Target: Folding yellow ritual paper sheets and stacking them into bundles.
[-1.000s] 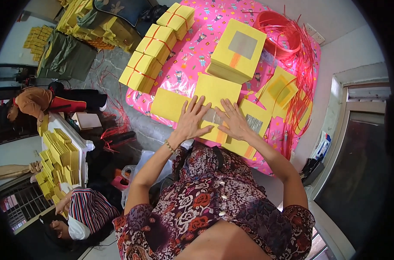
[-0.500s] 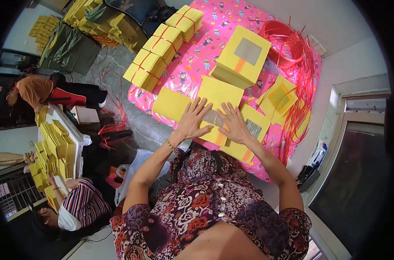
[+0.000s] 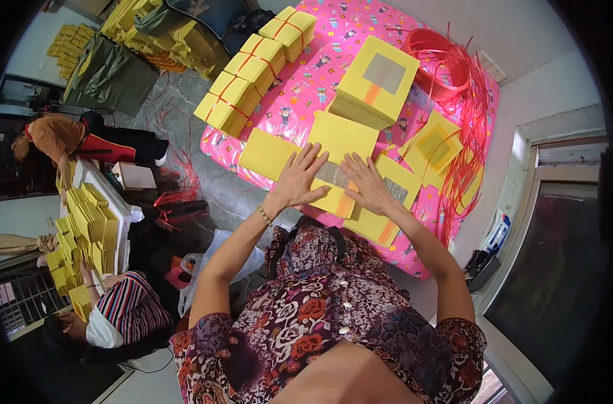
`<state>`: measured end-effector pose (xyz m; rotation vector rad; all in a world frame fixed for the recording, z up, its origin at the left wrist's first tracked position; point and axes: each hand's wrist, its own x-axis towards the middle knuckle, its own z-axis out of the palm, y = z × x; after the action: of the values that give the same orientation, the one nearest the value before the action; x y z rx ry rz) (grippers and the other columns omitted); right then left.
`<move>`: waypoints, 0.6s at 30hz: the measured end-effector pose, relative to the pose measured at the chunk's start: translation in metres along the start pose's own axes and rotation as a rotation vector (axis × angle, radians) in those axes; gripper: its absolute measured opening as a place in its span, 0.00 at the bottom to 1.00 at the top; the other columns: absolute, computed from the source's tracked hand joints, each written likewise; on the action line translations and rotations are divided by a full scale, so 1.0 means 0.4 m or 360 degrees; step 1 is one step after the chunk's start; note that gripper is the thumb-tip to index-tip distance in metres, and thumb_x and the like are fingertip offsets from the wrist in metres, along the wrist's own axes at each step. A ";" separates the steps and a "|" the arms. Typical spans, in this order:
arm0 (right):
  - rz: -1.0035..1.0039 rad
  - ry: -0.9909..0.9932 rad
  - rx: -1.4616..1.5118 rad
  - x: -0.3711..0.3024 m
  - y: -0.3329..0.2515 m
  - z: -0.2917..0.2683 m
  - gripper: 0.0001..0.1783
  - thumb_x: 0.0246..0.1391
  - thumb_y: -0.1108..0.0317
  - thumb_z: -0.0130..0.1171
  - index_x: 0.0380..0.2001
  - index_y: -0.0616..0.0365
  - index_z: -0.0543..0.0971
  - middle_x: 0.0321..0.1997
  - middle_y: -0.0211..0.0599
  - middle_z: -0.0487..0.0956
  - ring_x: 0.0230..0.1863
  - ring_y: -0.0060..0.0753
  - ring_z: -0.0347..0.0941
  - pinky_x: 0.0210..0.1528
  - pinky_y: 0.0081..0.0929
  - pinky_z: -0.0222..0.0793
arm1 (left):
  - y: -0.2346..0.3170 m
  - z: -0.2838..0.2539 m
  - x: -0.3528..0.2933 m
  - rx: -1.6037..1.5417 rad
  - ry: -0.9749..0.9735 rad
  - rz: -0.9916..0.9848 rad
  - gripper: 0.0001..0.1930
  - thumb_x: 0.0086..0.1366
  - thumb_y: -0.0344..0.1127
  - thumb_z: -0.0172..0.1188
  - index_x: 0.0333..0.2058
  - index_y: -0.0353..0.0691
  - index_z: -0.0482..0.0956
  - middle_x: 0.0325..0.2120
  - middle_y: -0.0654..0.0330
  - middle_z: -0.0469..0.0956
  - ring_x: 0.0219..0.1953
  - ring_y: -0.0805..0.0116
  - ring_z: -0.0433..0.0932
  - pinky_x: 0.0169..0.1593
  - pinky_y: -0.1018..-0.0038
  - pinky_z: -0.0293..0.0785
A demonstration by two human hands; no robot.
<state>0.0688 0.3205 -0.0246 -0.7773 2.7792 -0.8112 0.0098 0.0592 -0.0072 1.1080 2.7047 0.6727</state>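
Left hand (image 3: 298,180) lies flat, palm down, fingers fanned a little, thumb angled inward. Right hand (image 3: 370,186) mirrors it, fingers slightly spread, thumb turned in. Neither pinches anything.

Yellow windowed piece (image 3: 333,201) lies under and between the two sets of fingers, its greyish window (image 3: 333,174) between the index fingers, an orange strip (image 3: 345,204) near the right thumb. Just past the fingertips, a plain yellow panel (image 3: 345,137); whether joined to the piece, cannot tell. Another windowed piece (image 3: 368,227) sits below the right palm; a tall yellow stack (image 3: 362,93) stands beyond the right fingertips. All on pink printed cloth (image 3: 294,108), which looks glossy and probably lets a piece slide.

Handling, by judgement: light, flat, fairly stiff, likely card or felt; could crease if bent hard. The window seems thin film, the weakest part, apt to dent or smudge. Best hold: the solid yellow margins outside each thumb, clear of the window.
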 end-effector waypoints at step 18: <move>0.0108 0.0010 -0.0137 -0.023 -0.011 0.001 0.38 0.67 0.46 0.42 0.72 0.53 0.52 0.78 0.40 0.47 0.79 0.43 0.37 0.76 0.56 0.25 | -0.021 0.004 0.001 -0.0039 0.0043 0.0101 0.40 0.61 0.59 0.57 0.68 0.49 0.60 0.70 0.44 0.49 0.72 0.43 0.49 0.69 0.53 0.55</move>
<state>0.0786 0.3218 -0.0226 -0.6912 2.8455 -0.6872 0.0049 0.0548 -0.0125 1.1922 2.6862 0.7339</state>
